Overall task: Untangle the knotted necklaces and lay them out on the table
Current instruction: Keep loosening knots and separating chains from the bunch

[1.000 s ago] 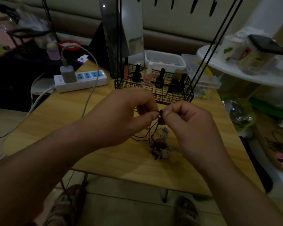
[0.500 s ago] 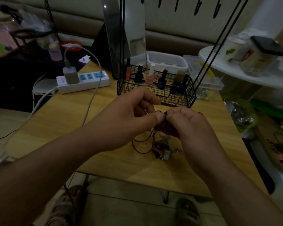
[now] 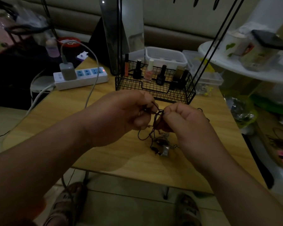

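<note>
Count: 2 hands, left hand (image 3: 121, 115) and right hand (image 3: 186, 124); 1 necklace tangle (image 3: 158, 141); 1 wire basket (image 3: 153, 88); 1 power strip (image 3: 82, 77); 1 bench (image 3: 121, 154).

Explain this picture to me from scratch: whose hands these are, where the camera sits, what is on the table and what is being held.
There is no machine here. A person wears a wide-angle camera on the head, so you look down along both forearms. The left hand and right hand meet above a wooden table, both pinching a dark cord. That cord belongs to a tangle of necklaces: loops, a pale chain and small pendants hang down onto the table, not yet separated. Behind them stands a black wire basket with nail polish bottles upright inside. At the left lies a white power strip with a charger plugged in. The person's sandalled feet show below.
</note>
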Available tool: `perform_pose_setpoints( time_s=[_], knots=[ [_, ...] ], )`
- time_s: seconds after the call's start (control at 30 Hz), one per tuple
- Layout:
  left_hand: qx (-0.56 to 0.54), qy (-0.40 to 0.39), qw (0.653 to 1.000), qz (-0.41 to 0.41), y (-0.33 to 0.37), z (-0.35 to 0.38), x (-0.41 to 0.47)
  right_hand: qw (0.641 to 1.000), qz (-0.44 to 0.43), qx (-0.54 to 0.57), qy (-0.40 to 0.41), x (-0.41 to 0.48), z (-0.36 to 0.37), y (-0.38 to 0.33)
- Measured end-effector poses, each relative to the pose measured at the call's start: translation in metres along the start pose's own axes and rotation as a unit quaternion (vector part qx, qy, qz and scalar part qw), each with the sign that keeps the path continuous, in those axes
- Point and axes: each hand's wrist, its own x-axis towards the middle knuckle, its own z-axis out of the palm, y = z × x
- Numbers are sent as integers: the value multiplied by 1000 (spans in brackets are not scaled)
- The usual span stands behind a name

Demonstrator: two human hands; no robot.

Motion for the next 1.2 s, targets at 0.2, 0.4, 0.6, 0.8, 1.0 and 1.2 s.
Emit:
perform_pose_setpoints(
  time_s=[0.2, 0.4, 0.6, 0.8, 1.0, 1.2],
  knots=[
    [-77, 20, 997, 23, -3, 2, 4, 1000, 6, 3, -4, 1, -1, 4],
    [-165, -18, 986, -4, -1, 7, 7, 999, 16, 23, -23, 1, -1, 4],
    [-134, -54, 988, 60, 21, -16, 5, 999, 31, -8, -31, 2, -5, 8],
    [409, 107, 903, 79, 21, -20, -1, 998, 32, -52, -30, 0, -5, 8],
    [310, 205, 928, 43, 11, 5, 1, 996, 36, -69, -31, 0, -1, 8],
    [23, 217, 975, 26, 20, -2, 7, 998, 58, -27, -16, 1, -2, 14]
  ],
)
